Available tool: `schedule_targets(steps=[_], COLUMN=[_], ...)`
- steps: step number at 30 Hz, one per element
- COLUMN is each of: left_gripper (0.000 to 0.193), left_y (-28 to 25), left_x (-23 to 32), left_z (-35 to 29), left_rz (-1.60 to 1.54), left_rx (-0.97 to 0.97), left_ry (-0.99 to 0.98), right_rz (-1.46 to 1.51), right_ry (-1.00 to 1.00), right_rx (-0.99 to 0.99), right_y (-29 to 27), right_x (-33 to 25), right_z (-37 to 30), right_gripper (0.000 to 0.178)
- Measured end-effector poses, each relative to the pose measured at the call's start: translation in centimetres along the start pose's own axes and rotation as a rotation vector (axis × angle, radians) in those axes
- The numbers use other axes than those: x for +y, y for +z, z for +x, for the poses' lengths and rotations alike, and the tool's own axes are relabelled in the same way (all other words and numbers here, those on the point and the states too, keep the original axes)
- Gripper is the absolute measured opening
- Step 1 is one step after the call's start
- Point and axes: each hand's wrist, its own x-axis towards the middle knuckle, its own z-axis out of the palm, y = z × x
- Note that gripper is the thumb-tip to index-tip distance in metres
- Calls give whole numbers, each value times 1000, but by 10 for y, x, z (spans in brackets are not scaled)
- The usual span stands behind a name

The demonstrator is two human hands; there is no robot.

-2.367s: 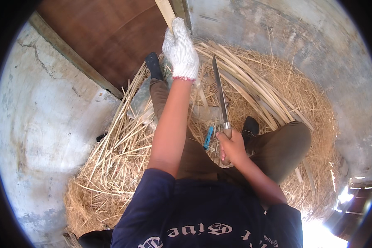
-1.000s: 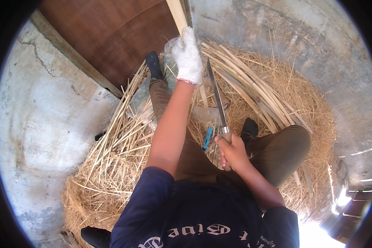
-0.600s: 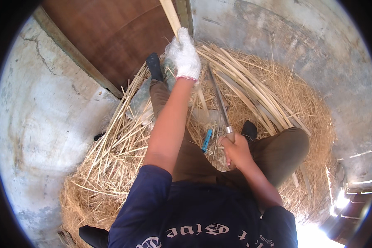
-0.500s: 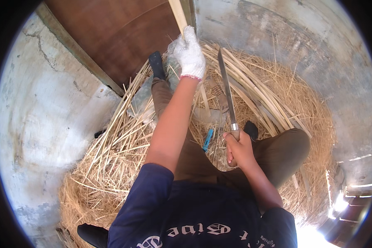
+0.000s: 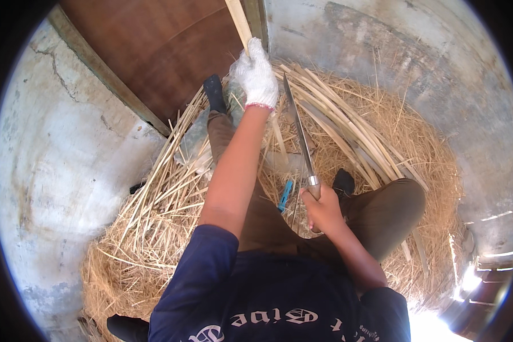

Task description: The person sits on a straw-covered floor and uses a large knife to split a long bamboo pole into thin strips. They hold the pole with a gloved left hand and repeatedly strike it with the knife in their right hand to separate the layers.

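Left hand (image 5: 254,80), gloved, clenched round a strip (image 5: 239,24) that juts beyond it by the brown panel (image 5: 154,62); bare right hand (image 5: 323,210) wrapped round the knife (image 5: 301,131), blade pointing away from you, tip seemingly just beside your left; a loose grip or twisting strip could get that hand nicked

One wooden-handled knife (image 5: 306,153), one glove (image 5: 258,78), one blue object (image 5: 285,195)
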Motion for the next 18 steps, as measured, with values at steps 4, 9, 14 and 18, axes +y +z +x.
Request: schedule_targets(steps=[4,9,14,18], left_gripper=[35,33,37,51], left_y=[1,-2,-1,-5], left_x=[-5,-7,-7,-10], left_z=[1,5,4,7], left_rz=[43,10,-19,-10], left_rx=[-11,-18,-81,-127], left_ry=[-13,6,-43,-21], right_rz=[-21,100,145,174], right_ry=[108,138,37,231], right_rx=[-76,-95,21,-117], right_y=[-4,-12,1,2], right_x=[18,1,6,16], right_z=[7,2,2,4], right_gripper=[23,27,32,30])
